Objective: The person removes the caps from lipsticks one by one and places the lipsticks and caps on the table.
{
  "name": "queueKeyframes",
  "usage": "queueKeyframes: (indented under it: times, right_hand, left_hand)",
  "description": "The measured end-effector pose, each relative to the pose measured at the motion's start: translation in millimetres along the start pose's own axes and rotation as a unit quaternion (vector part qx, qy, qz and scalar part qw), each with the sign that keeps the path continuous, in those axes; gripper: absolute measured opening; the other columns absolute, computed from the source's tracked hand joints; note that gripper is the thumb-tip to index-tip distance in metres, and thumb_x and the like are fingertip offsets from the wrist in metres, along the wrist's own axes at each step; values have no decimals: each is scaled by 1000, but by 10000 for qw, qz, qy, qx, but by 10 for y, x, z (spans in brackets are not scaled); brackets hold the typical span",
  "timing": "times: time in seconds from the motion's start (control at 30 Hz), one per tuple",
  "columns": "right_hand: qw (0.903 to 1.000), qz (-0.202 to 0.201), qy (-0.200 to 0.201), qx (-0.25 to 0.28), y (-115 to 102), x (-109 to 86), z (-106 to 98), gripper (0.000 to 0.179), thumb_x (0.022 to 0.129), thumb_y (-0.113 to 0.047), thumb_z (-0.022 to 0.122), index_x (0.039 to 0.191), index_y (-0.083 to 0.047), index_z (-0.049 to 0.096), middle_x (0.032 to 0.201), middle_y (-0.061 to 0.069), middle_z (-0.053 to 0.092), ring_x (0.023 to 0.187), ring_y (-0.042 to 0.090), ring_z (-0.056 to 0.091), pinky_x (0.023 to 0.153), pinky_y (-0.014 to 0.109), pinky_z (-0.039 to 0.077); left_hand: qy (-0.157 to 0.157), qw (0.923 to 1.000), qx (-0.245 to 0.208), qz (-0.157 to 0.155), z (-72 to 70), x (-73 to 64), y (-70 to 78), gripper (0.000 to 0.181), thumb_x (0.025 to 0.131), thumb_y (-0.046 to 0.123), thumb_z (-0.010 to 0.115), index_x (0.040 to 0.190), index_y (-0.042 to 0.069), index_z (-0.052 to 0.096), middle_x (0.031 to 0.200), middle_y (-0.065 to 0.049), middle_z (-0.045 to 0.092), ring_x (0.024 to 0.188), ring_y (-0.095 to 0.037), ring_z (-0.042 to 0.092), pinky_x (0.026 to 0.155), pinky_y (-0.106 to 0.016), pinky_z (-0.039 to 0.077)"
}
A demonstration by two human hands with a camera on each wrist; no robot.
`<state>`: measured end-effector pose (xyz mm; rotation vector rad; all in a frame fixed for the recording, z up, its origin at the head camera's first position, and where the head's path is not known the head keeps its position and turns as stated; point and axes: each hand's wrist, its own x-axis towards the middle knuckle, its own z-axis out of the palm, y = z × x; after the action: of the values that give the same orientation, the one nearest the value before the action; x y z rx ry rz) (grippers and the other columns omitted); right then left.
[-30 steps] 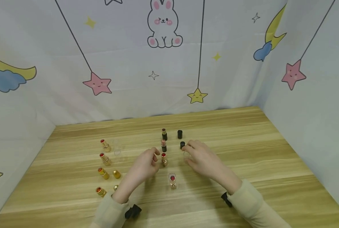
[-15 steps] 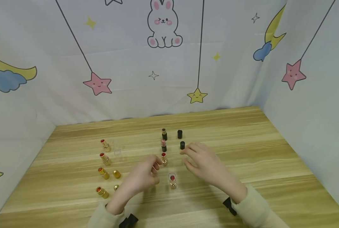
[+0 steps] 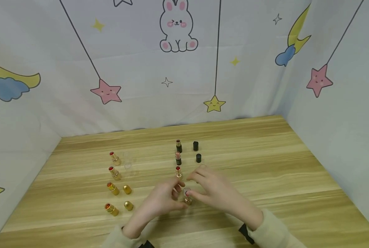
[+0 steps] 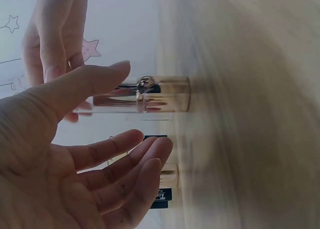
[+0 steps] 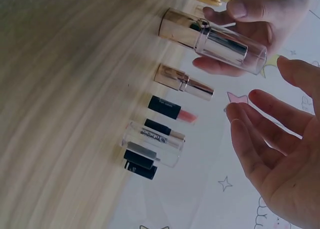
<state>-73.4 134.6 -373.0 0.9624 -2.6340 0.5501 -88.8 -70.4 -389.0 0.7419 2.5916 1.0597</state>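
A gold-based lipstick with a clear cap over it stands upright on the table between both hands. My left hand is beside it, thumb and fingers spread; in the left wrist view the thumb overlaps the capped tube. My right hand hovers at its other side, fingers bent loosely and apart, thumb near the cap's top. From the right wrist, a gap shows between those fingers and the clear cap. Just beyond stands an uncapped gold lipstick with a red tip.
Farther back stand a pink lipstick and a dark-based one, with black caps to their right. A loose clear cap stands near them. At left are several gold lipsticks, golden caps and clear caps.
Both hands have come nearer to the viewer and closer together, from beside the red-tipped gold lipstick and the loose caps to either side of the clear-capped lipstick.
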Motion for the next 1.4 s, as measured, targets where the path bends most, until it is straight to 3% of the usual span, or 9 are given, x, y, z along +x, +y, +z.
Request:
queueKeyframes:
  times: [0.23,0.37,0.53,1.0,1.1,1.2,1.4]
  right_hand:
    - [9996,-168,-148,197,-34,6,78,34,85,-36,72,113,-18,65,107,-6,65,95,8,63,79,24,54]
    - [9994,-280,-143,123,-53,12,120,36,82,-36,74,112,-18,65,104,-6,64,91,7,62,75,23,53]
    - [9993,-331,-156,115,-89,22,139,37,82,-34,75,113,-17,66,103,-6,64,93,8,61,80,24,53]
    - [9989,-265,-172,353,-110,34,167,25,83,-27,74,105,-16,68,103,-5,67,97,9,63,84,25,54]
    - [9985,-122,-197,487,-100,25,159,25,83,-26,74,105,-15,68,101,-4,67,91,8,62,80,22,53]
    - [9961,250,-254,801,-84,8,145,26,83,-25,74,105,-13,67,99,-3,68,85,7,62,75,19,53]
    - [9769,935,-224,1907,-30,-56,112,20,83,-18,74,100,-9,67,90,-4,68,77,1,61,71,18,53]
  left_hand:
    - [112,9999,-33,61,90,39,-28,45,66,12,86,104,6,64,92,-2,64,76,-13,59,66,-20,49]
    - [171,9996,183,160,134,56,-43,37,66,11,85,97,10,66,85,0,59,72,-11,56,60,-19,45]
    - [259,9983,506,143,177,76,-60,29,67,13,82,92,13,67,81,2,56,70,-9,52,59,-19,42]
    - [282,9950,929,229,209,96,-75,29,67,16,82,92,14,68,80,3,52,66,-8,46,57,-21,38]
    - [228,9956,882,203,196,93,-69,33,67,13,81,98,15,69,80,3,54,66,-7,48,57,-20,39]
    - [198,9967,771,143,172,77,-58,27,68,10,78,94,15,70,82,4,59,69,-7,54,60,-20,43]
    - [90,9993,346,-118,98,22,-18,13,73,11,76,81,15,66,83,3,65,73,-8,60,62,-21,48]
